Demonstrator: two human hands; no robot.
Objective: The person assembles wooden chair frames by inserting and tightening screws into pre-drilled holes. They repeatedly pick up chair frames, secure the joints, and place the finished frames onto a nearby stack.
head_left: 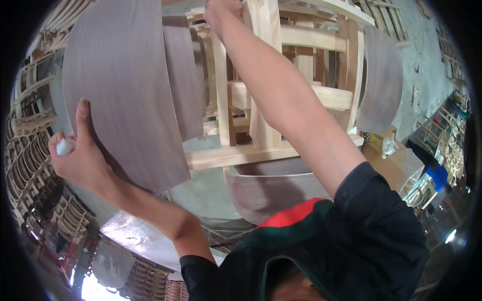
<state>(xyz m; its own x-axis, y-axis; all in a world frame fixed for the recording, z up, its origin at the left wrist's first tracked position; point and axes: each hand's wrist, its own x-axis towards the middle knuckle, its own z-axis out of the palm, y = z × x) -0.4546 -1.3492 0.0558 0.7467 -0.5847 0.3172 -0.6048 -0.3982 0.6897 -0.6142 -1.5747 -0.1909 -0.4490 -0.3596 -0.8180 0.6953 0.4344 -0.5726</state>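
My left hand (85, 158) is closed round a small white wad (65, 146), its soft material showing between the curled fingers. The thumb points up and lies against the left edge of a large curved grey-brown wood panel (123, 90). My right arm reaches up across a pale wooden frame of posts and rails (265, 100). At the top edge of the view my right hand (222, 12) looks closed beside an upright post. Its fingers are partly cut off, so what they hold cannot be made out. A second curved panel (183, 75) stands behind the large one.
Another curved panel (384, 75) stands right of the frame, and one (281, 190) lies below it near my chest. A cardboard box (386, 160) sits at the right. Stacked curved wooden parts (30, 170) line the left side. Grey floor (211, 193) shows between.
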